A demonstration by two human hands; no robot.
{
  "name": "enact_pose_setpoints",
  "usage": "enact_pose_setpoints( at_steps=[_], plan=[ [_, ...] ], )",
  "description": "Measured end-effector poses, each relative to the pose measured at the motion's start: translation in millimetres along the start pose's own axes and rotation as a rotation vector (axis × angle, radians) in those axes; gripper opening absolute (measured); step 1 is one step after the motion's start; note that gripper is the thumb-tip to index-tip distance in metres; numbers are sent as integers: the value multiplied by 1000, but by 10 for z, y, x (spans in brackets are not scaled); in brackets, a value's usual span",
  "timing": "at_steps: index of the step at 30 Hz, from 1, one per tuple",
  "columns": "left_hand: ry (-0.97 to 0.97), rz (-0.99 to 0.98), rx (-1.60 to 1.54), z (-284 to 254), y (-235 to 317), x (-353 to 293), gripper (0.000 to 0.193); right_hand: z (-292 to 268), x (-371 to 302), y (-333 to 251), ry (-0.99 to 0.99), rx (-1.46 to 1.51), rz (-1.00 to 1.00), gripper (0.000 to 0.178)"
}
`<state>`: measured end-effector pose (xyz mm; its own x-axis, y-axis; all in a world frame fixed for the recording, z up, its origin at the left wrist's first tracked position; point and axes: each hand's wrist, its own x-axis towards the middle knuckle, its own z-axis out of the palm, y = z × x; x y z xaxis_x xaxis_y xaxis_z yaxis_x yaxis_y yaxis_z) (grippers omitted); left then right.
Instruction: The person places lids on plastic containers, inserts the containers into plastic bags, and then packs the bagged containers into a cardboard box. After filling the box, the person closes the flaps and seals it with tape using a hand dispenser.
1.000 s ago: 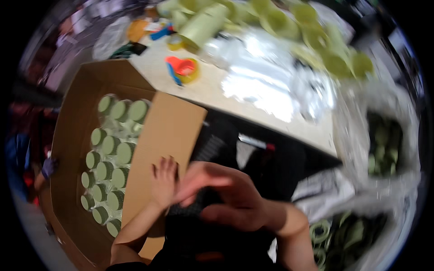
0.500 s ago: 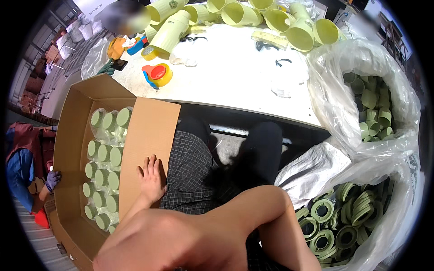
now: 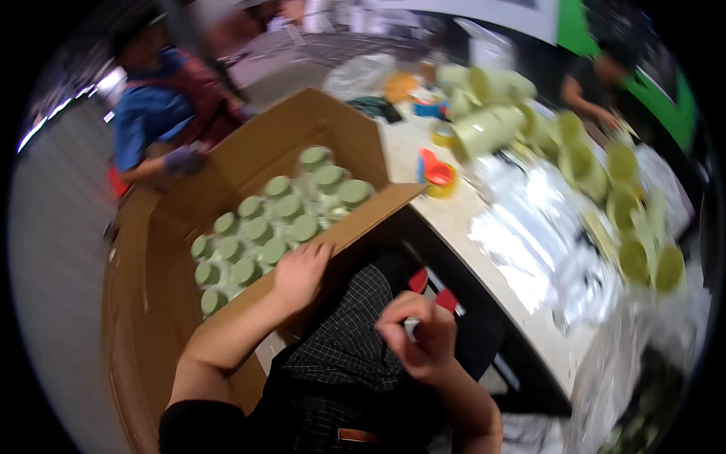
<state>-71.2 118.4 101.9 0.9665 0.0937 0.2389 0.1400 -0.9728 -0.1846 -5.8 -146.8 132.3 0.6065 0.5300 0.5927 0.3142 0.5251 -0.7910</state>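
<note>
At my left stands a large open cardboard box with rows of green-lidded containers in clear plastic wrap. My left hand is on the box's near flap, its fingers bent over the upper edge. My right hand hovers above my lap with curled fingers, thumb close to the forefinger. Whether anything small is between them I cannot make out. A co-worker stands beyond the box, a gloved hand at its far edge.
On the white table lie an orange-and-yellow tape dispenser, clear plastic bags and several pale green cylindrical containers. Lower right hangs a plastic-lined bag. Another person is across the table. The picture is blurred.
The view has swung left, bringing the box nearer the middle. My left hand has gone from lying flat on the flap to its edge. My right hand has come into view over my lap.
</note>
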Motion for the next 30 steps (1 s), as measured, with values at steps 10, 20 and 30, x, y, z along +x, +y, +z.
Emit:
enact_pose_setpoints(
  at_steps=[10, 20, 30],
  plan=[
    [-6, -206, -41, 68, 225, 1396, 12, -13, -1047, 1839, 43, -48, 520, 9],
    [63, -21, -281, 108, 136, 1182, 16, 153, -598, 2463, 294, 173, 924, 19],
    [-54, 279, -751, -348, -496, 332, 31, -957, 1528, 2073, 478, -168, 545, 60]
  ],
)
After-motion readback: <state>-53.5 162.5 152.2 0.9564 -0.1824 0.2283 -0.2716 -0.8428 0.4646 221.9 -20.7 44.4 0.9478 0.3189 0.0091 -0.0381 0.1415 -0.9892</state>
